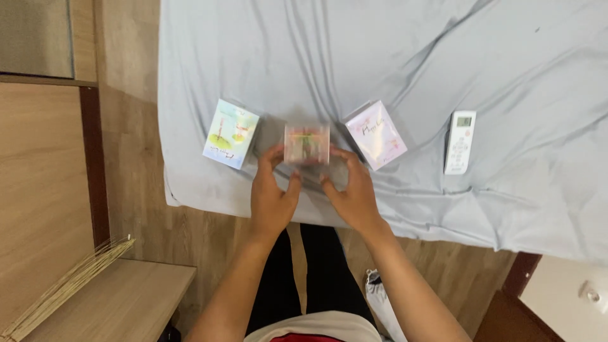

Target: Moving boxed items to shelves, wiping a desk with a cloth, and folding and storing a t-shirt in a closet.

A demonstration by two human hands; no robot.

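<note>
Both hands meet at the middle of the view on a small pinkish box (306,144) that rests on the pale blue-grey bedsheet (519,57), close to the near edge of the bed. The left hand (271,193) cups the box's left side and the right hand (351,190) its right side, fingers curled round the corners and thumbs tucked beneath the near face; the box is blurred, so the exact firmness of the hold is hard to read, but each hand is plainly closed on it. At about nine o'clock from the box lies a blue-and-green box (231,133), just beside the left fingers, and at about three o'clock a pale pink-lilac box (376,134), near the right fingers; the three stand in a rough row along the bed edge. As far as the view shows, the two outer boxes lie flat and untouched while only the middle one is in hand. A white remote control (460,142) lies further out at three o'clock, well apart. Open sheet stretches toward twelve o'clock with plenty of room; toward six o'clock the sheet drops off onto wooden floor (209,234), so there is little margin on the near side.
</note>
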